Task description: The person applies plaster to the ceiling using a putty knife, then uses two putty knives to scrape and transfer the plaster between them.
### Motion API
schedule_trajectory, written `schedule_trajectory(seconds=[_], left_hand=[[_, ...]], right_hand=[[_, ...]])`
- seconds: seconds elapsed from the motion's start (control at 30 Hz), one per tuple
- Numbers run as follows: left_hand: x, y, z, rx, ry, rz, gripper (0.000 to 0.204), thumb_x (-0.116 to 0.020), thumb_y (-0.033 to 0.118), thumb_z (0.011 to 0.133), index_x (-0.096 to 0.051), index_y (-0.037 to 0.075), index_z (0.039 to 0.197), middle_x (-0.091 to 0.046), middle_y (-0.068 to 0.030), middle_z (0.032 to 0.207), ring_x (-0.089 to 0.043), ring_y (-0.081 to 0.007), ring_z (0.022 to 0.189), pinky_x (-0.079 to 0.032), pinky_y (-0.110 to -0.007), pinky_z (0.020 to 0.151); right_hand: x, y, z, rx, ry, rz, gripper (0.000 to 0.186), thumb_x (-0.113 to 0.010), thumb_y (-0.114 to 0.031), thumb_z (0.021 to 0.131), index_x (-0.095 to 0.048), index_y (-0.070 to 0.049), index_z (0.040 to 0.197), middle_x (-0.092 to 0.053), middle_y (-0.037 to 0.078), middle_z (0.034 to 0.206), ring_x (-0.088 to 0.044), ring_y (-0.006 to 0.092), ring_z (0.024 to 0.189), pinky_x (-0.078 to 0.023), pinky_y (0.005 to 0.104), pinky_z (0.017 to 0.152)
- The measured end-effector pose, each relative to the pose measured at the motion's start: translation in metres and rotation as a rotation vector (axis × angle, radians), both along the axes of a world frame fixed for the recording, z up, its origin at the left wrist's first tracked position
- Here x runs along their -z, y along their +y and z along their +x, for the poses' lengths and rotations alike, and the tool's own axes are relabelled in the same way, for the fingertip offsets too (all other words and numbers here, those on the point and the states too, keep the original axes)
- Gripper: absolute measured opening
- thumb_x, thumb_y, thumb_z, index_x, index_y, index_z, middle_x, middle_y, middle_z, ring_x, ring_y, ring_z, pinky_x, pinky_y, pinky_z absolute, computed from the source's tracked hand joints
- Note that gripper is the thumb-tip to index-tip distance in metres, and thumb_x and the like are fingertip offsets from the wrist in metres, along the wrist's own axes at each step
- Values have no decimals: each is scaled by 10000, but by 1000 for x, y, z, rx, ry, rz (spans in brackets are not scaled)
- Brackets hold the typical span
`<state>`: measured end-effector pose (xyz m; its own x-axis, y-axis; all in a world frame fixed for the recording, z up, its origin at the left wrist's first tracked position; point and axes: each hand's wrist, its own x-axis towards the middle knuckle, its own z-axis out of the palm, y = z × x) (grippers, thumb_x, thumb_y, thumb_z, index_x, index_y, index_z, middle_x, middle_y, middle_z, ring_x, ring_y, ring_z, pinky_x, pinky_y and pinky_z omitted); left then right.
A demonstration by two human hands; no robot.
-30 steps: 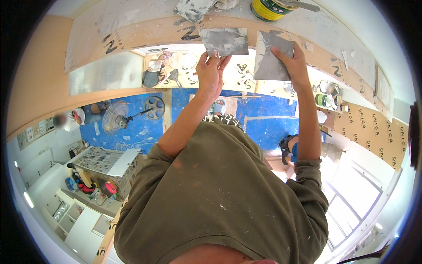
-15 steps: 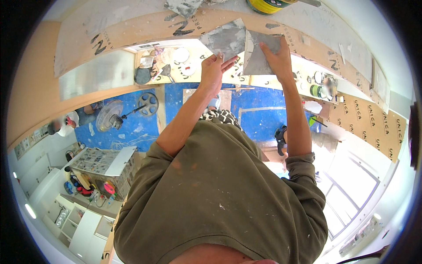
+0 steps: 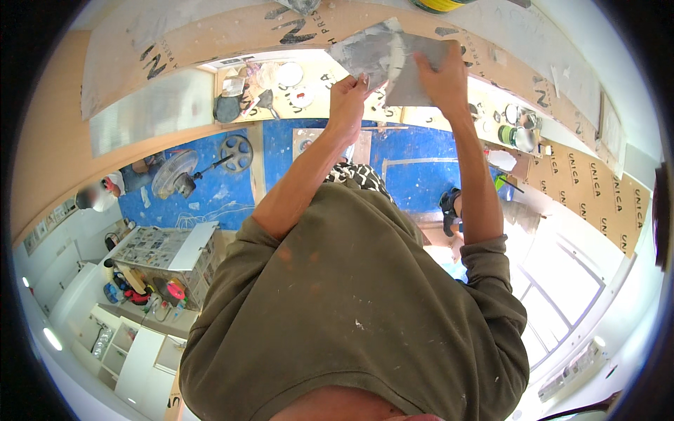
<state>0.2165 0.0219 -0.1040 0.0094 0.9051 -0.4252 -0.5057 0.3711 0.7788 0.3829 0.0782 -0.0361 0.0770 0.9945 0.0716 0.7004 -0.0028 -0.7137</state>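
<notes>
My left hand [image 3: 345, 105] grips a thin grey plate [image 3: 358, 50], raised at a slant and smeared with grey paste. My right hand [image 3: 444, 84] holds a second flat grey plate [image 3: 411, 84], thumb on its face and fingers round the right edge. The two plates meet or overlap, with a ridge of pale paste [image 3: 395, 52] along the join. Both are held in front of a paper-covered ledge [image 3: 295, 28] at the top of the view, whose pot [image 3: 439, 4] is cut off by the frame's edge.
Below the ledge, a worktop [image 3: 316, 95] holds round containers and tools. A fan [image 3: 172, 179] stands on blue floor covering [image 3: 414, 182]. Other people [image 3: 98, 193] are at lower left and right [image 3: 451, 210]. A newspaper-covered box [image 3: 161, 249] stands at left; a bright window [image 3: 554, 295] is at lower right.
My hands have raised the two plates slightly and brought them together; the left one has tilted, and the gap between them has closed. The ledge and pot sit higher in the picture.
</notes>
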Motion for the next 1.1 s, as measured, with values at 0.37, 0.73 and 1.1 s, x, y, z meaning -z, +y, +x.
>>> schedule_trajectory(seconds=[0.37, 0.73, 1.1], left_hand=[[-1, -2, 0, 44, 59, -8, 309, -494, 171, 1000, -591, 0, 761, -482, 16, 623, -343, -49, 572, -306, -265, 531], [8, 0, 3, 97, 42, -31, 253, -500, 163, 989, -646, -43, 985, -656, -67, 924, -508, -109, 772, -397, -290, 806], [-21, -1, -5, 57, -33, -83, 285, -578, 201, 948, -558, 81, 690, -423, 33, 617, -305, -86, 637, -281, -279, 665]], right_hand=[[-17, 1, -8, -3, -91, 19, 403, -673, -172, 816, -443, 61, 1051, -635, 325, 893, -657, 451, 822, -515, 468, 729], [-9, 4, -13, 16, -98, 61, 447, -694, -222, 826, -485, 30, 1130, -646, 274, 979, -645, 418, 884, -496, 448, 787], [-8, 2, -8, 17, -108, 82, 421, -679, -177, 808, -429, 52, 1057, -641, 316, 870, -642, 478, 827, -512, 484, 747]])
